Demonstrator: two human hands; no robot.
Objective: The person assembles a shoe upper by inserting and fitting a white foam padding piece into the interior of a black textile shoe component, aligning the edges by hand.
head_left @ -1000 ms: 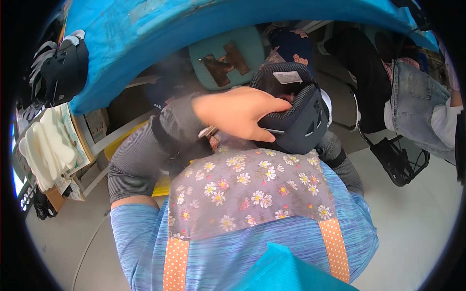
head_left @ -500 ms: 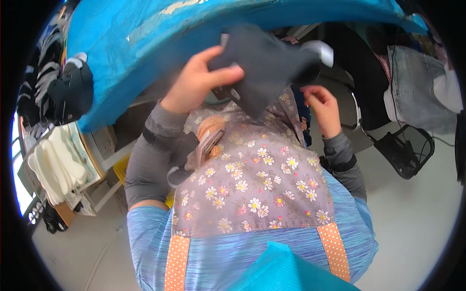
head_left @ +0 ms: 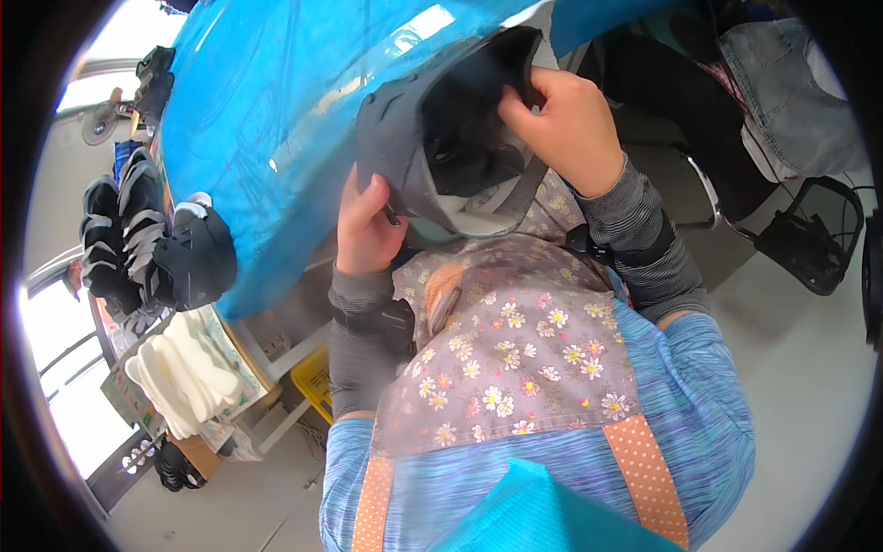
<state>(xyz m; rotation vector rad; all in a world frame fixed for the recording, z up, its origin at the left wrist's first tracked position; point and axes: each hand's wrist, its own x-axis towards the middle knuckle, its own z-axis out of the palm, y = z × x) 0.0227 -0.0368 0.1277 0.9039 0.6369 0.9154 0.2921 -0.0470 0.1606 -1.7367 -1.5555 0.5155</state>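
Observation:
A black shoe upper (head_left: 391, 129) hangs in front of my apron, over the near edge of the blue-covered table. Its wide opening is turned toward me and shows a dark inside with a whitish lining along the lower rim. My left hand (head_left: 366, 221) grips the left lower edge, thumb on the outer face and its other fingers partly hidden. My right hand (head_left: 575, 129) is closed on the right rim of the opening, with the thumb reaching inside. Part of the far side of the upper is out of sight.
The blue sheet-covered table (head_left: 267, 120) spreads ahead. At left stand stacked black and grey shoe uppers (head_left: 198, 258), white insoles (head_left: 184, 373) on a low stand, and a yellow crate (head_left: 315, 382). At right are another person's dark-clad leg (head_left: 658, 92) and a metal chair frame (head_left: 704, 184).
The upper has been turned so its opening faces me. My right hand, empty before, has come up and taken its right rim. My left hand has moved lower on it.

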